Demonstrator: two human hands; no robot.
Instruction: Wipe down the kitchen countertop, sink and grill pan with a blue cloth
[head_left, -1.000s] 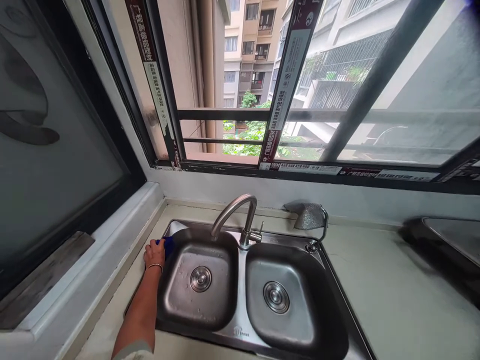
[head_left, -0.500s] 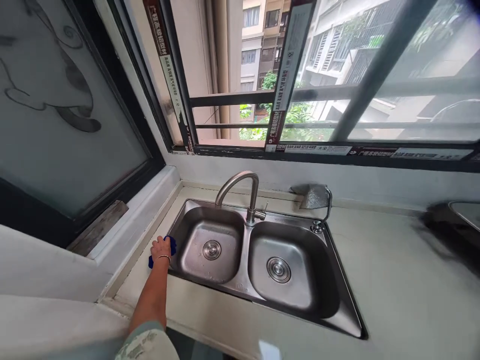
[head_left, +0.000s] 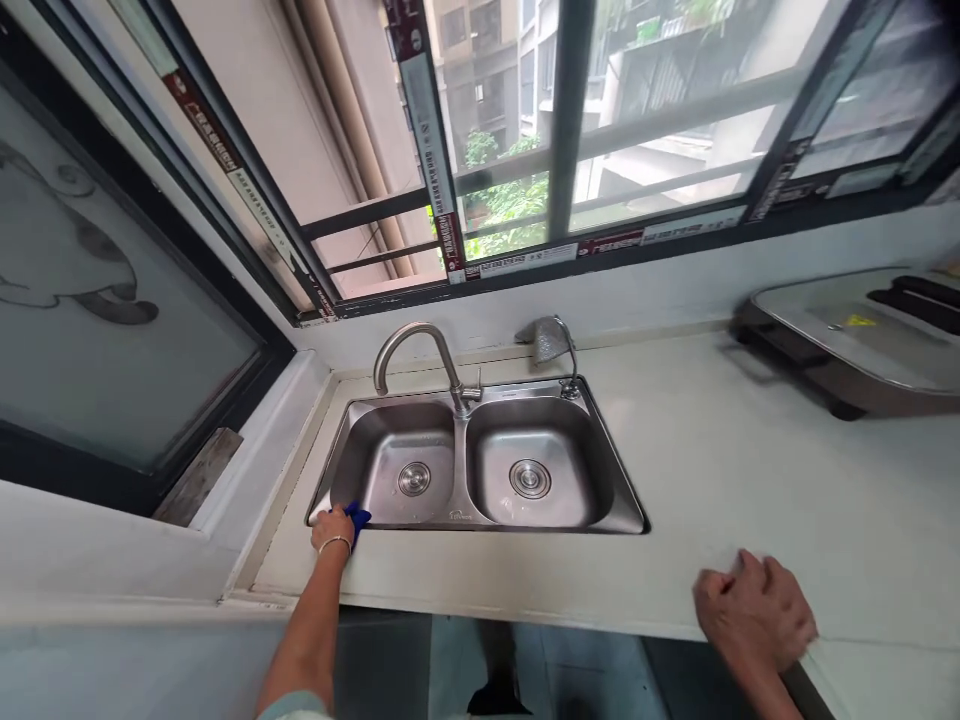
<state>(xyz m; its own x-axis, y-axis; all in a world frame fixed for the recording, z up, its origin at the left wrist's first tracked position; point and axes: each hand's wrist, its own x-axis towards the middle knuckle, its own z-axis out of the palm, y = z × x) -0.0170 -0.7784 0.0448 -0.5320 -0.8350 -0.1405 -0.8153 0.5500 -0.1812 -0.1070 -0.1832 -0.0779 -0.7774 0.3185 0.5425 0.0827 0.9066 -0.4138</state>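
At the front left corner of the double sink (head_left: pixel 460 455), my left hand (head_left: pixel 332 527) is closed on a dark blue cloth (head_left: pixel 358 520). Part of the cloth sticks out beside the fingers and touches the sink's rim. My right hand (head_left: pixel 756 610) is over the counter's front edge at the right, with its fingers curled in and nothing seen in them. It is a little blurred, and I cannot tell whether it rests on the counter. A curved metal faucet (head_left: pixel 420 330) stands behind the sink, its spout swung over the left basin.
An electric pan with a glass lid (head_left: pixel 862 320) stands on the counter (head_left: pixel 675 450) at the back right. A small tap with a grey wrapped piece (head_left: pixel 551 340) is at the sink's back right corner. Behind is a window; a frosted panel (head_left: pixel 90 300) stands at the left.
The view has turned to the right, bringing the pan and my right hand into sight. My left hand has moved with the cloth along the left rim to the sink's front corner.
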